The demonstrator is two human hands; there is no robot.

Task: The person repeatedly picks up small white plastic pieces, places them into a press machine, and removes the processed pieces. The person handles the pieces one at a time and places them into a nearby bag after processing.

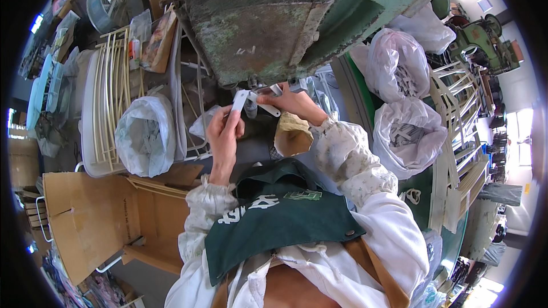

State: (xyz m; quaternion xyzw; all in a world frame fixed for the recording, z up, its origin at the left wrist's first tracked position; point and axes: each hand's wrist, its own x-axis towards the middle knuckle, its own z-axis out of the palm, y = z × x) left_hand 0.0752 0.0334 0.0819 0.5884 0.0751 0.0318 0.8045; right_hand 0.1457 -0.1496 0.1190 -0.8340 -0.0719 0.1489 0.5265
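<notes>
My left hand (224, 132) is closed on a flat, pale metal strip (240, 100), which points up toward the machine. In my right hand (292, 102), the thumb and fingers pinch a second pale strip (269, 108) with a rounded end and a small hole. Its inner end meets or overlaps the strip in my left hand; whether they are joined I cannot tell. Another pale piece shows above my right fingers. Both hands are just below the worn green machine (257, 28), whose lower parts are partly hidden behind them.
White bags of metal strips stand on the left (145, 137) and right (408, 137), with another bag (398, 63) behind the right one. A brown paper-like container (293, 136) is below my right hand. An open cardboard box (91, 217) sits at lower left, near long pale rods (108, 102).
</notes>
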